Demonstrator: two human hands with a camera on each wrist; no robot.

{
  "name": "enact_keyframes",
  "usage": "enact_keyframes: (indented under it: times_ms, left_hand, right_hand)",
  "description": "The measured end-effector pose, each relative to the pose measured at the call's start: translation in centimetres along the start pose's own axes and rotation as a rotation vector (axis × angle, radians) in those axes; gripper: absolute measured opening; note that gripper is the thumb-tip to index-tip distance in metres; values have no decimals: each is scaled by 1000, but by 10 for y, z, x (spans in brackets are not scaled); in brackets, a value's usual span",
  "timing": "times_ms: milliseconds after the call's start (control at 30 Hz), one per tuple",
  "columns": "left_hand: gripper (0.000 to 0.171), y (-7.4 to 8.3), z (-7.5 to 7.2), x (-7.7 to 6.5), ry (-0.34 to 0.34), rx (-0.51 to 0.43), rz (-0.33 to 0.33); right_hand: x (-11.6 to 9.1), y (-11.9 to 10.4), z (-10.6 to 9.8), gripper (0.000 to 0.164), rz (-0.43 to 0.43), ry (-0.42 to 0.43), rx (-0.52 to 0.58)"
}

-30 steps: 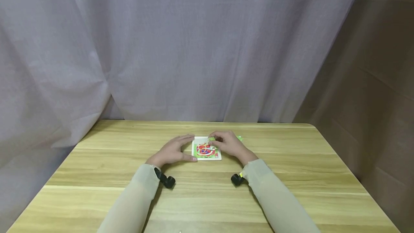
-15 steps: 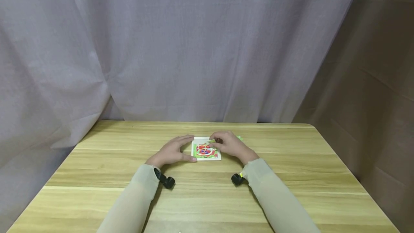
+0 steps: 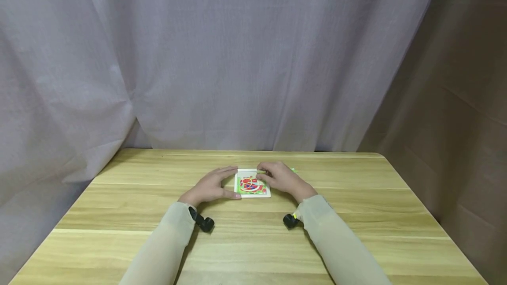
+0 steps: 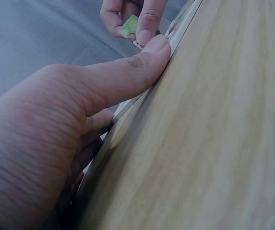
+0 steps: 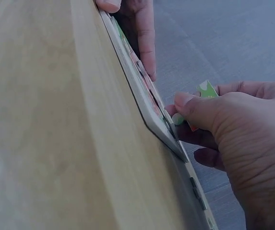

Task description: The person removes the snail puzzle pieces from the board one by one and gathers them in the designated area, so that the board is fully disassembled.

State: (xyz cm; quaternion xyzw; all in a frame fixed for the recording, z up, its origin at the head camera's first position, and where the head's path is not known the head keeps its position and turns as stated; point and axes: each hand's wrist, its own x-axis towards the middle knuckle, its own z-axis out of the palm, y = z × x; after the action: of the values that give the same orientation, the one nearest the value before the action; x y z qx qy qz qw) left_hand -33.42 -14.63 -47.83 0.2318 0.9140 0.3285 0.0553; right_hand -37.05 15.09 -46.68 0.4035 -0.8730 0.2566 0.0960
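A small white-rimmed jigsaw puzzle tray (image 3: pixel 255 196) lies on the table, with a red, green and blue picture (image 3: pixel 249 184) across its nearer part. Its far part shows bare grey. My left hand (image 3: pixel 211 184) holds the tray at its left side, thumb on the near edge and fingers at the far left corner. Above the far right part of the tray, my right hand (image 3: pixel 280 177) pinches a green puzzle piece (image 5: pixel 208 91) between thumb and fingers. The left wrist view shows the same green piece (image 4: pixel 129 26) tilted up, partly covered by the fingertips.
More green pieces (image 3: pixel 293 170) lie on the table just behind the right hand, mostly hidden by it. Thin pieces (image 5: pixel 197 191) also show past the tray's corner in the right wrist view. A grey curtain (image 3: pixel 237 65) hangs behind the wooden table (image 3: pixel 245 250).
The green piece has turned in the right fingers and now shows as a thin sliver in the head view. The left hand and tray stay in place.
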Motion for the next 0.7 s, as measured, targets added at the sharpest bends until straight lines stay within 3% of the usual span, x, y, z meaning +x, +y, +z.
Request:
enact_keyframes:
  times_ms: [200, 300, 467, 700]
  left_hand:
    - [103, -1, -1, 0, 4, 6, -7]
    - [103, 0, -2, -1, 2, 8, -9]
    - [103, 2, -3, -2, -3, 14, 1]
    - [102, 4, -2, -3, -5, -5, 7]
  right_hand:
    - [0, 1, 2, 16, 86, 16, 49]
    - [-1, 4, 4, 17, 149, 58, 89]
    - [-4, 14, 5, 19, 182, 150, 113]
    - [-20, 36, -8, 24, 289, 229, 152]
